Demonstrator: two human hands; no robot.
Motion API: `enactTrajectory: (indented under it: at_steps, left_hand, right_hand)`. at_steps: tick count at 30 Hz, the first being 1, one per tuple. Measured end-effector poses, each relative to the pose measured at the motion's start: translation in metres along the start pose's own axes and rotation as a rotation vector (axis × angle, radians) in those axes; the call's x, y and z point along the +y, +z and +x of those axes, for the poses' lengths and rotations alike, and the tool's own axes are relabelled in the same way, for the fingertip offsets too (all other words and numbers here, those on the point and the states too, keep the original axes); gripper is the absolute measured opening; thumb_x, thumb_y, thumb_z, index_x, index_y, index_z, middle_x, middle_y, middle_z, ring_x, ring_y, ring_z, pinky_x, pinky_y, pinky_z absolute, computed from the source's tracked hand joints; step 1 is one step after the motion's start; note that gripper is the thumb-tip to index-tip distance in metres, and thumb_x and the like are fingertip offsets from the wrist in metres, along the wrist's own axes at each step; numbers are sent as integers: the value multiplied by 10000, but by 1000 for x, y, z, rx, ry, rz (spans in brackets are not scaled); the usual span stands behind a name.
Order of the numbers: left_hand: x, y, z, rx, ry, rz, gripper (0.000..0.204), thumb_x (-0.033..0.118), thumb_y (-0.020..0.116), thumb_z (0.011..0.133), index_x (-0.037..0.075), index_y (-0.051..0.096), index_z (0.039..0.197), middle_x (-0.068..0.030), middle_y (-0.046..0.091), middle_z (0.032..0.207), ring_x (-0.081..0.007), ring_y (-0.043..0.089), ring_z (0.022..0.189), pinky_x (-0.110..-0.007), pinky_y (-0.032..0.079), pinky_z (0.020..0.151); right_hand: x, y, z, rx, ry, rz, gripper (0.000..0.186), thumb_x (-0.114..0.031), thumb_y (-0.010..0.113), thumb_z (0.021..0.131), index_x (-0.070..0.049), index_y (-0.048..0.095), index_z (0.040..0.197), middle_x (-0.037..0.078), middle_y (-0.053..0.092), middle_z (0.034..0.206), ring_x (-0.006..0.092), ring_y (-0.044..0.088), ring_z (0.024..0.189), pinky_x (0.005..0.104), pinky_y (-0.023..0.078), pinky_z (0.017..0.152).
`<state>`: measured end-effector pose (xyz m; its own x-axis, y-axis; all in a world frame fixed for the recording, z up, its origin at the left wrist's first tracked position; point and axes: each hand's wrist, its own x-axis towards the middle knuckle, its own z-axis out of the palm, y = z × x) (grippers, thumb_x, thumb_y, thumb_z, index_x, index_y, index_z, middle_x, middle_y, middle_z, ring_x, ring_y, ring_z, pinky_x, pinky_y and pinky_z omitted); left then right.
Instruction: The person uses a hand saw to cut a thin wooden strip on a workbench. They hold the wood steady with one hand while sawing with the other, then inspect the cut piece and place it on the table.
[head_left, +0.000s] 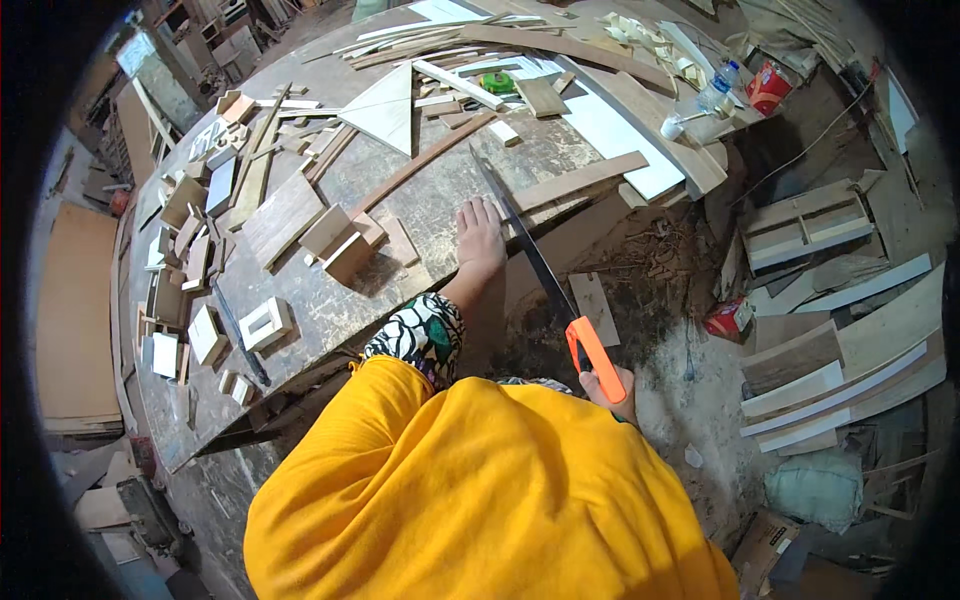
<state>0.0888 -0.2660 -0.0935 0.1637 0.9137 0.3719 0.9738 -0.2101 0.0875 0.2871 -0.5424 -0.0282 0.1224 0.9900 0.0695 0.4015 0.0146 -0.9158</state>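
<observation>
My right hand [612,390] is wrapped round the orange handle of a handsaw [546,270]. The dark blade slants away to the upper left, crossing the near edge of the worktable [430,190]. Just left of the blade, my left hand [480,235] lies flat at the table's edge with its fingers stretched forward. Whether wood lies under that palm I cannot tell. On the blade's right side, a brown wooden strip [585,181] runs along the table edge, its left end close to the blade.
Wood offcuts and small wooden boxes [350,258] cover the table's left half. A white triangular board [385,108], a green tape measure [497,83] and a plastic bottle [718,88] are farther back. Planks [840,370] and a wooden frame [808,225] lie on the floor at right.
</observation>
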Motion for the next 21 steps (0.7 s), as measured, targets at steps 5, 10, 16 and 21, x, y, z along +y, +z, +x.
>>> enactTrajectory:
  at_steps: [5,10,16,21]
  left_hand:
    - [1,-6,2,-37,28,53,520,169,502,835,-55,385,1289,-215,390,1362,-364,352,1281,-452,275,1062]
    - [6,-19,3,-43,-20,-5,518,193,537,834,-37,409,1280,-194,429,1327,-362,362,1279,-443,292,1054]
    - [3,-13,1,-94,-6,54,539,168,490,856,-49,360,1331,-211,350,1410,-367,343,1295,-452,270,1077]
    - [8,-20,3,-120,-2,28,544,166,488,856,-46,351,1338,-215,352,1405,-362,320,1315,-458,261,1081]
  right_hand:
    - [-20,-7,9,-7,-139,44,279,-194,662,858,-23,553,667,38,456,515,116,446,457,302,356,433]
    - [-14,-7,2,40,77,119,288,-171,697,814,-8,522,653,28,458,533,124,447,478,319,352,449]
    - [19,-19,-55,73,182,98,285,-226,750,778,-48,556,668,49,456,522,177,464,456,336,384,444]
    - [29,-25,-52,83,37,42,295,-272,759,777,-51,584,692,21,482,532,138,471,474,328,381,446]
